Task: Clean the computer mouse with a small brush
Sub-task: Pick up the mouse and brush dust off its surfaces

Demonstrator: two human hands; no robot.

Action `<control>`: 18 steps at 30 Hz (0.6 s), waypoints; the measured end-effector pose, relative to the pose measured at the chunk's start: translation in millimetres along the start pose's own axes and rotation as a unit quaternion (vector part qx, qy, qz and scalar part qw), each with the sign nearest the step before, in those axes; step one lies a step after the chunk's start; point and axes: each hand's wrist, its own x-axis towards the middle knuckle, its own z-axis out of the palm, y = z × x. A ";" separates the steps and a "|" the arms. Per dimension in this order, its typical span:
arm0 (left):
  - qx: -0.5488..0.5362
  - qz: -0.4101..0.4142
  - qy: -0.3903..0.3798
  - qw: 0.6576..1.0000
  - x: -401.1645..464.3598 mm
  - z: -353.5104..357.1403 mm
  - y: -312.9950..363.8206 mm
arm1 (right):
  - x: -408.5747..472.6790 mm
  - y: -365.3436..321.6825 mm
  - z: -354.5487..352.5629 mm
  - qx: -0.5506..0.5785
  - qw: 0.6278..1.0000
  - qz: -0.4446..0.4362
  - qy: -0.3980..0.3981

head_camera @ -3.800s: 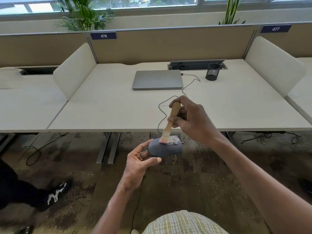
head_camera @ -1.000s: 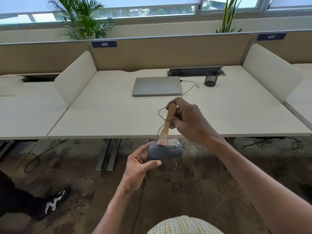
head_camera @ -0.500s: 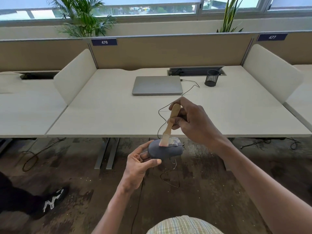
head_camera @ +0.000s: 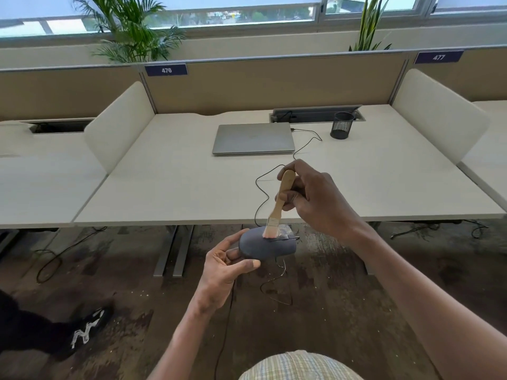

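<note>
A dark grey wired computer mouse is held in the air in front of the desk edge by my left hand, thumb under it and fingers at its rear. My right hand grips a small brush by its wooden handle. The pale pink bristles touch the top of the mouse near its middle. The mouse's thin black cable runs up over the desk toward the laptop.
A shut silver laptop lies on the white desk, with a black mesh pen cup to its right. Padded dividers stand at both desk sides. Another person's shoe rests on the floor at lower left.
The brush has swept a short way back and forth across the mouse's top. Both hands and the mouse have otherwise stayed in place; only my head has shifted slightly.
</note>
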 end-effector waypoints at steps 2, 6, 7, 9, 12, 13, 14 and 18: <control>0.000 -0.001 -0.002 1.000 -0.2 1.6 -0.7 | 2.1 0.1 1.5 0.005 1.000 0.003 0.001; 0.003 -0.005 -0.007 1.000 -0.9 2.5 -0.9 | 1.1 -0.4 0.7 0.032 0.999 0.001 0.011; 0.002 -0.006 -0.007 1.000 -1.2 2.4 -1.0 | -0.7 -0.1 -0.6 0.037 0.999 0.000 0.012; 0.002 -0.008 -0.007 1.000 -1.8 2.9 -1.0 | -4.0 0.5 -2.4 0.033 0.999 -0.003 0.011; 0.006 -0.007 -0.015 1.000 -2.6 5.0 -0.9 | -4.1 1.6 -1.8 0.008 1.000 -0.005 0.008; 0.007 -0.007 -0.019 1.000 -3.0 5.9 -0.9 | -2.8 1.5 -1.2 0.006 1.000 -0.006 0.008; 0.007 -0.007 -0.020 1.000 -3.3 6.5 -0.7 | -1.6 1.4 -0.7 0.007 1.000 -0.005 0.010; 0.006 -0.007 -0.016 1.000 -4.4 6.5 0.2 | -2.5 0.9 -1.9 0.028 0.999 -0.003 0.021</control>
